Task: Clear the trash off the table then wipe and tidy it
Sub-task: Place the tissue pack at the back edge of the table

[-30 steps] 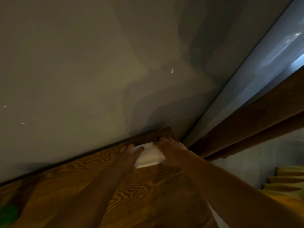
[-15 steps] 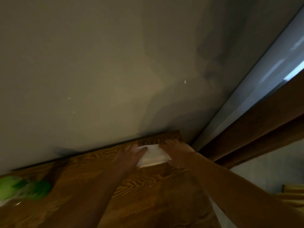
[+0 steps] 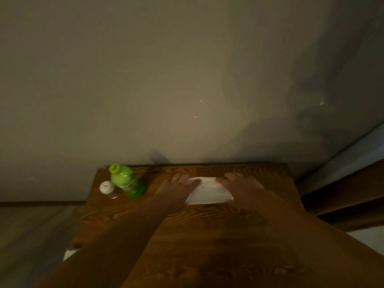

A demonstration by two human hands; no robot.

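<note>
I press my left hand (image 3: 178,185) and right hand (image 3: 239,185) flat on opposite ends of the white cloth (image 3: 207,191), its long axis spanning between them across the table (image 3: 207,235).

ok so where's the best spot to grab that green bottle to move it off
Grip the green bottle around its wide middle, coming from its right side with the left hand. It stands upright, its neck narrows towards the cap, and a small white-capped bottle crowds its left, so the right side looks freest.
</note>
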